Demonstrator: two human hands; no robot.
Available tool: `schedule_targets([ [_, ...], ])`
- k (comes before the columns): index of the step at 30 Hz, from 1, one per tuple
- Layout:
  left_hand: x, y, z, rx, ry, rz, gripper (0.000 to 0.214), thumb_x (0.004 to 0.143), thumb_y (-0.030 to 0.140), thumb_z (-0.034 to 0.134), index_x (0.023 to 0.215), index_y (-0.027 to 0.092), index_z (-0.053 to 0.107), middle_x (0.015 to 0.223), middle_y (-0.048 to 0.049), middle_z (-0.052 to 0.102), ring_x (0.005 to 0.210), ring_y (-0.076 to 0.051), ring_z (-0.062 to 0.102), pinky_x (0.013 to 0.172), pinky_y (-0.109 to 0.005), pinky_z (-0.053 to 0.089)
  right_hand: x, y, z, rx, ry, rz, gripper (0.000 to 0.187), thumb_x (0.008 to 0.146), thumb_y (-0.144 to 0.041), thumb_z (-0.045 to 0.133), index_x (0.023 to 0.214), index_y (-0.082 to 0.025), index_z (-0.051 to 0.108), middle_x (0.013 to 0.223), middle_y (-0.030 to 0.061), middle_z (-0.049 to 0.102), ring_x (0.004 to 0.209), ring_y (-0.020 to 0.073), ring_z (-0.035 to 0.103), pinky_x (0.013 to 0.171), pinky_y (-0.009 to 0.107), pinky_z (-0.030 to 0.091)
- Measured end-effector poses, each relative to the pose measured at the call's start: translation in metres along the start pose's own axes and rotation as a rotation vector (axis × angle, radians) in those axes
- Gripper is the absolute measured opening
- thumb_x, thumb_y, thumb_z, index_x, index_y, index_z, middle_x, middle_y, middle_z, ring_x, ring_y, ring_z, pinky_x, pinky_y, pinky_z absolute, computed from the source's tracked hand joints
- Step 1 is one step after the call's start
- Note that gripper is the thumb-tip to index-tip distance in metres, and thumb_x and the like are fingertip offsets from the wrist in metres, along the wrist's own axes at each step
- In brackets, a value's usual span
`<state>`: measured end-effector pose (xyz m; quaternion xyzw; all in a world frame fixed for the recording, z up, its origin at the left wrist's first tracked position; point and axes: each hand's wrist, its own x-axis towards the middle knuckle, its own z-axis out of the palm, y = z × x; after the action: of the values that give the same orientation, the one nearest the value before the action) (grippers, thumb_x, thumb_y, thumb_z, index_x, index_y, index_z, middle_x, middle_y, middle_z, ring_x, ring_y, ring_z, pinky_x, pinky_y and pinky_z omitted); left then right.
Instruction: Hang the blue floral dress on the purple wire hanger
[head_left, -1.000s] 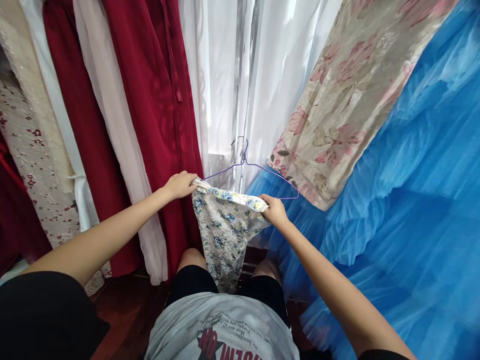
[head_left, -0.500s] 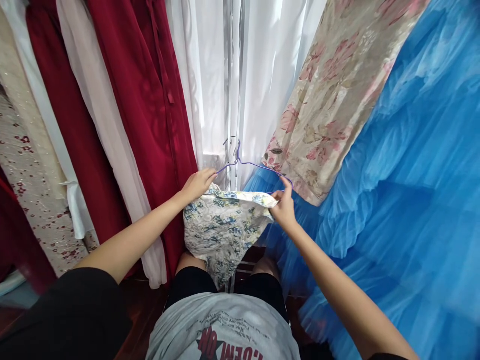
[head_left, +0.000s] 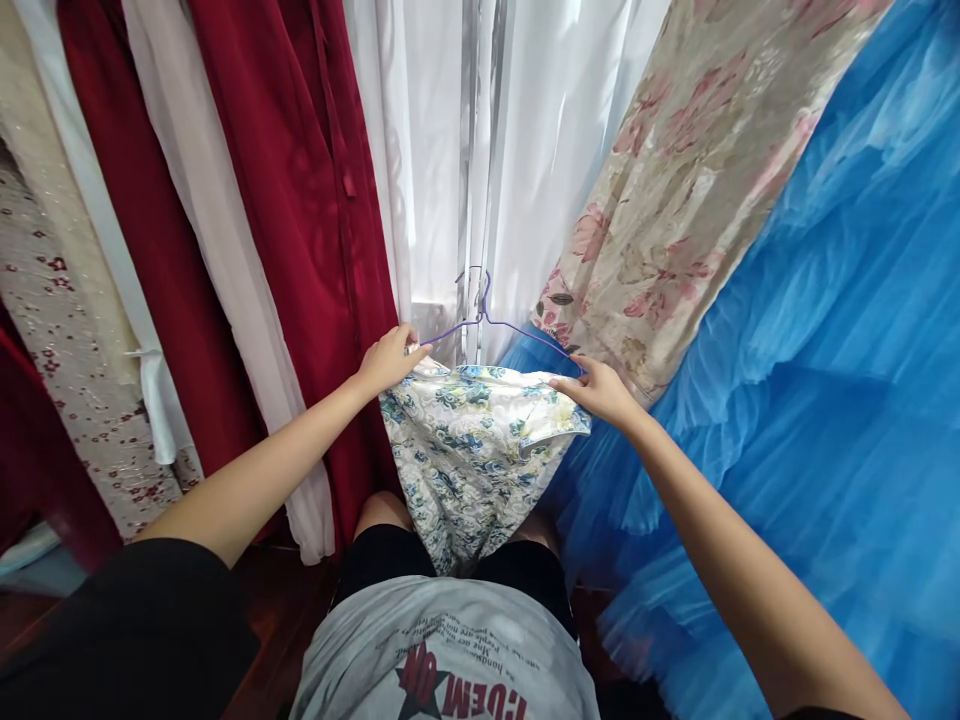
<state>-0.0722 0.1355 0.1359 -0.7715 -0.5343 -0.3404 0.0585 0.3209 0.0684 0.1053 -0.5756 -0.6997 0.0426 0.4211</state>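
A white garment with a blue and yellow floral print (head_left: pixel 480 450) hangs from a thin purple hanger (head_left: pixel 517 328) in front of my legs. At the garment's left shoulder, my left hand (head_left: pixel 390 360) is closed around the cloth and that end of the hanger. My right hand (head_left: pixel 598 388) pinches the other shoulder, with the hanger's right end by its fingers. The hanger's hook points up and away from me. A short sleeve opening shows below my right hand. The garment's lower part drapes down between my thighs.
Dark red dresses (head_left: pixel 292 200) and a pale pink one (head_left: pixel 217 220) hang at the left. White curtains (head_left: pixel 427 150) are straight ahead. A beige floral dress (head_left: pixel 675 200) and a blue tulle dress (head_left: pixel 810 400) hang close on the right.
My right hand has moved outward to the right and pulled that shoulder over the hanger's end. The garment now lies wider and flatter. My left hand has shifted only slightly.
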Motion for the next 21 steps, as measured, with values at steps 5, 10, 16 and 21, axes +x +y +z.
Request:
schedule_targets([
  [5,-0.008,-0.021,-0.004,-0.009,-0.111,-0.188,0.056,0.089,0.074,0.046,0.084,0.021,0.063,0.090,-0.0109,0.072,0.083,-0.030,0.065,0.069,-0.033,0.042,-0.008,-0.012,-0.012,-0.141,-0.006,-0.017,0.058,0.078,-0.056,0.073,0.112,-0.009,0.071,0.080,0.0099,0.071,0.070,0.0232,0.063,0.063,0.030,0.043],
  [10,-0.021,-0.035,-0.014,-0.064,0.027,0.052,0.045,0.099,0.054,0.040,0.091,0.019,0.066,0.092,-0.0086,0.070,0.086,-0.025,0.063,0.079,-0.033,0.046,-0.012,-0.030,-0.020,0.096,-0.081,-0.056,0.046,0.079,-0.062,0.071,0.077,-0.016,0.067,0.058,0.0013,0.061,0.054,0.0145,0.049,0.052,0.027,0.033],
  [16,-0.032,-0.032,-0.007,-0.161,0.255,0.149,0.040,0.102,0.034,0.037,0.124,0.018,0.066,0.121,-0.0087,0.069,0.115,-0.025,0.059,0.105,-0.038,0.042,-0.016,-0.027,-0.014,0.678,-0.316,0.165,0.050,0.065,-0.064,0.082,0.065,-0.018,0.064,0.055,0.0002,0.062,0.046,0.0122,0.047,0.047,0.025,0.033],
  [21,-0.030,-0.009,0.019,-0.253,0.221,0.167,0.041,0.097,0.028,0.048,0.134,0.023,0.063,0.124,-0.0081,0.067,0.117,-0.026,0.060,0.104,-0.039,0.043,-0.012,-0.036,0.009,1.093,-0.159,0.294,0.069,0.073,-0.085,0.060,0.082,-0.018,0.073,0.072,0.0061,0.073,0.065,0.0231,0.067,0.058,0.033,0.052],
])
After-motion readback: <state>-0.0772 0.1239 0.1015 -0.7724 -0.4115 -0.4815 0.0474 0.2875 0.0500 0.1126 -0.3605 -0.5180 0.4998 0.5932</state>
